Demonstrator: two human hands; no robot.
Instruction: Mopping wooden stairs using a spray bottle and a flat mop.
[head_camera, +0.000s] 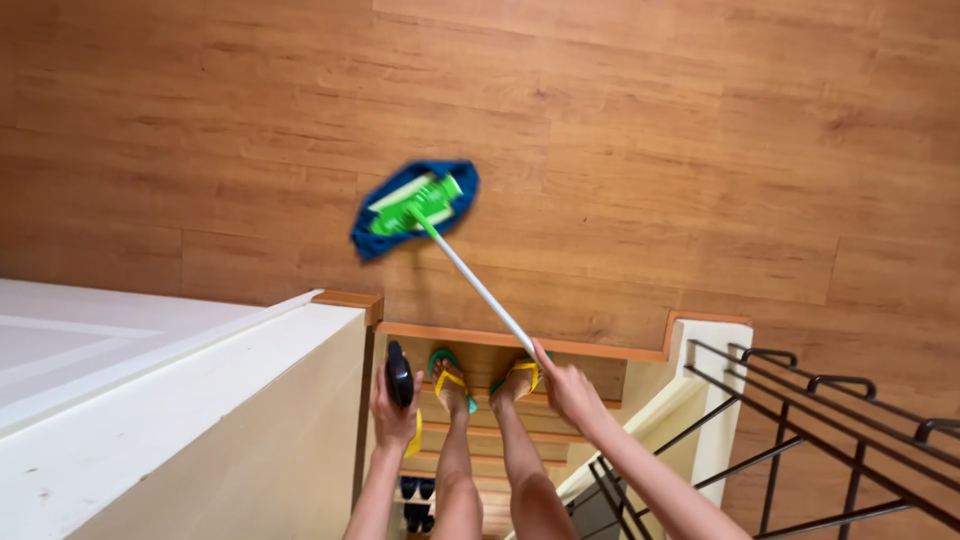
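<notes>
The mop (415, 207), a flat green head wrapped in a blue cloth pad, lies out on the wooden floor (650, 130) of the landing, well ahead of the person's feet, its pale handle (478, 287) running back and down to the right hand (568, 390). The picture blurs the head a little, so its exact tilt on the boards cannot be told. The right hand's grip is pressed together round the lower end of the handle. The left hand (392, 412) has its grip curled round a dark bottle (399, 374) with something yellow below it, held upright beside the white wall (180, 420). The person stands on the top wooden steps (470, 350) in yellow and green sandals (452, 380), with a dark metal railing (800, 420) on the right and more stairs dropping away below.

As a judgement, the step in hand is wiping the landing floor from the stair top, mid-stroke, with the pad at the far end of its reach. The next move calls for keeping the pad flat on the boards while the single hand draws or swings the long handle, and for steady footing, since the person stands at the stair edge with both hands taken up
</notes>
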